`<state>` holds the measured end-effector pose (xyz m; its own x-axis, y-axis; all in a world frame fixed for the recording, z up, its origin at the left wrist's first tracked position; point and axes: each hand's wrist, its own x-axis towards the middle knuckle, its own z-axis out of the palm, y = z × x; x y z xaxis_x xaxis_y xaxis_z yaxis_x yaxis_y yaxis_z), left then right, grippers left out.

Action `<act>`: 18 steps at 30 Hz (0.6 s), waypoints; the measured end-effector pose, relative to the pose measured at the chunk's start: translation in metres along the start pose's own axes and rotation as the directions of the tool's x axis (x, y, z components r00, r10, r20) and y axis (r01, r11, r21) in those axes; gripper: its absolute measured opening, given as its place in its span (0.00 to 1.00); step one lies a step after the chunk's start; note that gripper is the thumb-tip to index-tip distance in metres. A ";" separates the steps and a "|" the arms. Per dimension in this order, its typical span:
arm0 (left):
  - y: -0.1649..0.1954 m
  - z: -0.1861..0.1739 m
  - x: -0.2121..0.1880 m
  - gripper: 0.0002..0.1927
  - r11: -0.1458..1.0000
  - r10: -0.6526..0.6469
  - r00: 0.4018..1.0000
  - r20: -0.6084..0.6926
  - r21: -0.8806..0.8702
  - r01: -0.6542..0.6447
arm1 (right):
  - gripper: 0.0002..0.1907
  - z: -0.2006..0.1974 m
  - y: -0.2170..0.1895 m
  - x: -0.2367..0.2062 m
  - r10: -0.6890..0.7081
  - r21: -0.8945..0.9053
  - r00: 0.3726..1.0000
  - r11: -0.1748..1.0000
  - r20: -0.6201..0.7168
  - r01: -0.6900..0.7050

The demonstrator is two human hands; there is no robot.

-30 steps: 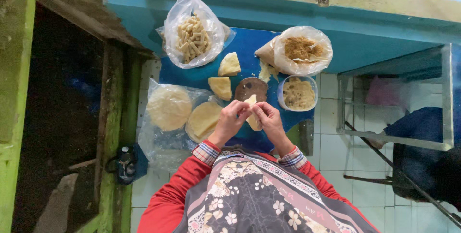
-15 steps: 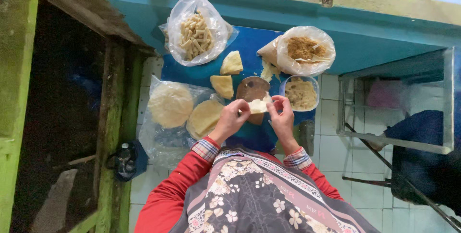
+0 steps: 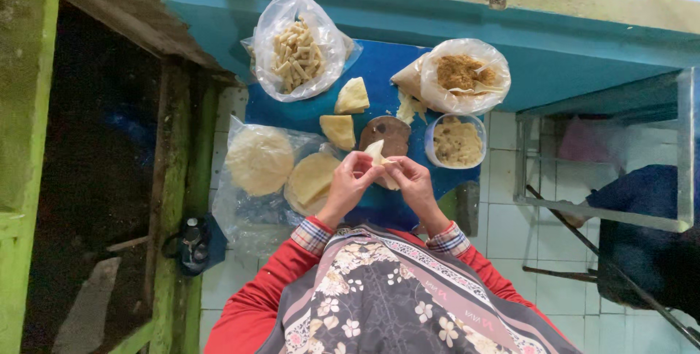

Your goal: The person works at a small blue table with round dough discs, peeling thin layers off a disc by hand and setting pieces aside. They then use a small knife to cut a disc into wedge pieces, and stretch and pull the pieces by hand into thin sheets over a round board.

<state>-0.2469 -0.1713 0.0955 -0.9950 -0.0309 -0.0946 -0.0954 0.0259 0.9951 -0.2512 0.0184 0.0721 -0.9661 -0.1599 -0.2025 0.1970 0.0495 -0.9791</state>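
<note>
My left hand (image 3: 348, 183) and my right hand (image 3: 411, 181) meet over the blue tabletop (image 3: 379, 69), both pinching a pale folded wrapper (image 3: 377, 154) between the fingertips. Just beyond the wrapper lies a small round brown board (image 3: 390, 132). Two folded pale triangles (image 3: 352, 96) (image 3: 337, 130) rest on the blue surface to the left of the board. A clear tub of yellowish filling (image 3: 456, 141) stands right of my hands.
A plastic bag of rolled sticks (image 3: 297, 51) lies at the back left. Round flat wrappers (image 3: 259, 158) sit in plastic at the left. A bag-lined bowl of brown filling (image 3: 465, 74) stands at the back right. White floor tiles and a metal frame (image 3: 598, 208) are at the right.
My hands have drawn together and lifted the wrapper off the brown board, folding it into a point between the fingertips.
</note>
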 end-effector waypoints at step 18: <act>-0.033 -0.004 0.009 0.04 0.826 -0.161 0.987 0.031 -0.543 0.152 | 0.07 0.005 0.000 0.008 -0.075 0.209 0.992 0.973 -0.106 0.096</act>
<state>-0.2531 -0.1765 0.0623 -0.9672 -0.0035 -0.2540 -0.2142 -0.5262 0.8229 -0.2579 0.0123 0.0702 -0.9904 -0.0576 -0.1257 0.1339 -0.1728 -0.9758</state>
